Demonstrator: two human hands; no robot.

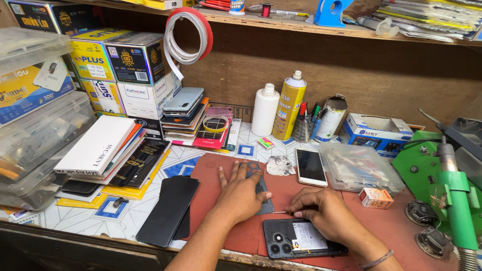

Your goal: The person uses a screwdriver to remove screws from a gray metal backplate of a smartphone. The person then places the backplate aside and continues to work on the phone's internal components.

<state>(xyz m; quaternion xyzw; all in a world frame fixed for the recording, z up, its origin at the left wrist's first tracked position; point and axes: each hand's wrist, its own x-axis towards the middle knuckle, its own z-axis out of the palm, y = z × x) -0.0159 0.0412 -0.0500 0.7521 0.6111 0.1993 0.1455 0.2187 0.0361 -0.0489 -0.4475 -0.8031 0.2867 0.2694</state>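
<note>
Hands on red mat [221, 170]: left hand [241, 193] flat, fingers spread, pinning grey panel [262, 193]; right hand [321, 208] pinching thin tool [281, 212] above opened phone [301, 238]. White phone [310, 166], clear box [359, 168], black screens [168, 211] crowd close.

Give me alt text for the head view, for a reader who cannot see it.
On a reddish-brown work mat, the left hand lies flat on a dark grey flat panel, while the right hand pinches a thin metal tool above an opened black smartphone. A white smartphone lies behind them.
</note>
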